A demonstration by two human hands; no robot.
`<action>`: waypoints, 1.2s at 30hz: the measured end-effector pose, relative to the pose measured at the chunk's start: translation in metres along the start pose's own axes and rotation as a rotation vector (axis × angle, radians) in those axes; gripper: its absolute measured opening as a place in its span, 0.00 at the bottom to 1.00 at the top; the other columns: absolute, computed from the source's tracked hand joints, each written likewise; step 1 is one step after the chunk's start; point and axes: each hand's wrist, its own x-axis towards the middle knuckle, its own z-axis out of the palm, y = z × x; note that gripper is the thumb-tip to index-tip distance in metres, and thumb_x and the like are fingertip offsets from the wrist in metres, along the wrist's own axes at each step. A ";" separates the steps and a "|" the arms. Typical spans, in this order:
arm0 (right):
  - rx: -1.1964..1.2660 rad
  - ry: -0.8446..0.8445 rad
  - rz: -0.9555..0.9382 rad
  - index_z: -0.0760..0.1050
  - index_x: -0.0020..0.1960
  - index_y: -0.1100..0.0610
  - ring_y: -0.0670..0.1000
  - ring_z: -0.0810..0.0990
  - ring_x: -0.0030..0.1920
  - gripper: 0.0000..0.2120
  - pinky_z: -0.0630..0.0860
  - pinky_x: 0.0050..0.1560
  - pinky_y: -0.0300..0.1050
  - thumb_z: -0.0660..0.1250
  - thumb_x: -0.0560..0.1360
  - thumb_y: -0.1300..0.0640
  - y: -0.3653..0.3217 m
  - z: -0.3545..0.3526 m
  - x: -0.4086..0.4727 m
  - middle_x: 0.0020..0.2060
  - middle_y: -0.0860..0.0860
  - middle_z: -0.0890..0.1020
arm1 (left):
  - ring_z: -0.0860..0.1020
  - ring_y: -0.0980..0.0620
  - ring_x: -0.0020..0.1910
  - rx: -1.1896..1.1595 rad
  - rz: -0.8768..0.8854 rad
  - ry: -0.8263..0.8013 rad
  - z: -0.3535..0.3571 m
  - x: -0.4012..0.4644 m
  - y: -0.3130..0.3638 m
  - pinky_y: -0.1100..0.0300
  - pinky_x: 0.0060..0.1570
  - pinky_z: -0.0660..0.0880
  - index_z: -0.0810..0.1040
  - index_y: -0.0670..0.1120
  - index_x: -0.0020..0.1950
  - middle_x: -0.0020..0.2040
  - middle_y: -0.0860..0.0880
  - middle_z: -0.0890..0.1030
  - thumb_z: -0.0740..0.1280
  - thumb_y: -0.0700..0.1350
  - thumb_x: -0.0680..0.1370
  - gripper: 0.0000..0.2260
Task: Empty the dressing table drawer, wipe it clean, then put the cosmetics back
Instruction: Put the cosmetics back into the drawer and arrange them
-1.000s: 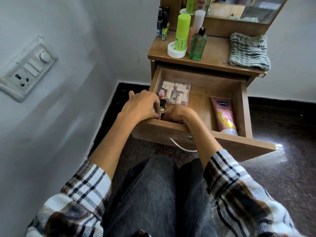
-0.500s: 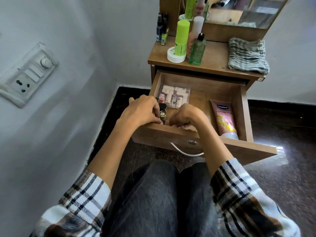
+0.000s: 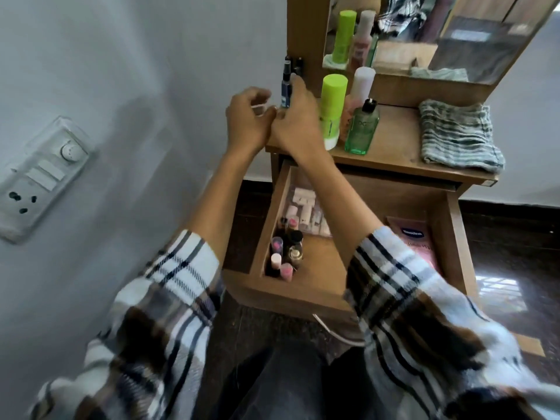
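Two hands are seen, a left hand (image 3: 247, 122) and a right hand (image 3: 295, 122), both raised at the tabletop's left edge. One open drawer (image 3: 306, 294) is counted. In its front left corner a cluster of small bottles (image 3: 286, 250) is found; about seven caps can be made out, though blur prevents a sure count. One clear packet of white tubes (image 3: 306, 212) and one pink tube (image 3: 416, 244) are also counted in the drawer. On the tabletop, one lime-green bottle (image 3: 333, 107), one white-capped bottle (image 3: 362, 83), one green pump bottle (image 3: 362, 128), one small dark spray bottle (image 3: 286, 86) and one folded striped cloth (image 3: 459, 134) are counted. One mirror (image 3: 472, 34) and one wall switch plate (image 3: 42, 177) are seen.
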 end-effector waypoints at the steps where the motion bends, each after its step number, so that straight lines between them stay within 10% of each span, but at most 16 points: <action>1: -0.030 -0.013 0.021 0.51 0.76 0.62 0.57 0.61 0.72 0.31 0.61 0.70 0.42 0.58 0.76 0.69 0.001 0.008 0.008 0.72 0.61 0.61 | 0.75 0.50 0.60 -0.033 -0.041 -0.003 0.007 0.011 -0.005 0.66 0.57 0.72 0.74 0.38 0.63 0.62 0.43 0.77 0.65 0.37 0.77 0.14; 6: -0.179 -0.008 0.159 0.37 0.75 0.66 0.63 0.51 0.75 0.35 0.56 0.73 0.51 0.57 0.78 0.65 0.016 0.032 0.047 0.73 0.68 0.47 | 0.64 0.45 0.71 -0.112 -0.141 -0.183 0.028 0.052 -0.025 0.54 0.70 0.64 0.61 0.37 0.72 0.72 0.41 0.65 0.59 0.36 0.80 0.21; 17: -0.115 0.099 0.264 0.52 0.73 0.66 0.59 0.71 0.65 0.28 0.70 0.61 0.45 0.61 0.78 0.63 0.027 0.047 0.073 0.68 0.61 0.63 | 0.74 0.45 0.63 -0.117 -0.016 -0.278 0.040 0.072 -0.041 0.54 0.63 0.72 0.69 0.37 0.68 0.64 0.40 0.75 0.61 0.35 0.79 0.17; 36: -0.193 0.090 0.221 0.62 0.69 0.59 0.55 0.74 0.63 0.23 0.74 0.56 0.45 0.63 0.76 0.65 0.016 0.031 0.044 0.61 0.57 0.75 | 0.73 0.56 0.48 -0.020 0.151 -0.236 0.017 0.045 -0.058 0.77 0.41 0.71 0.73 0.37 0.57 0.54 0.42 0.77 0.62 0.37 0.79 0.08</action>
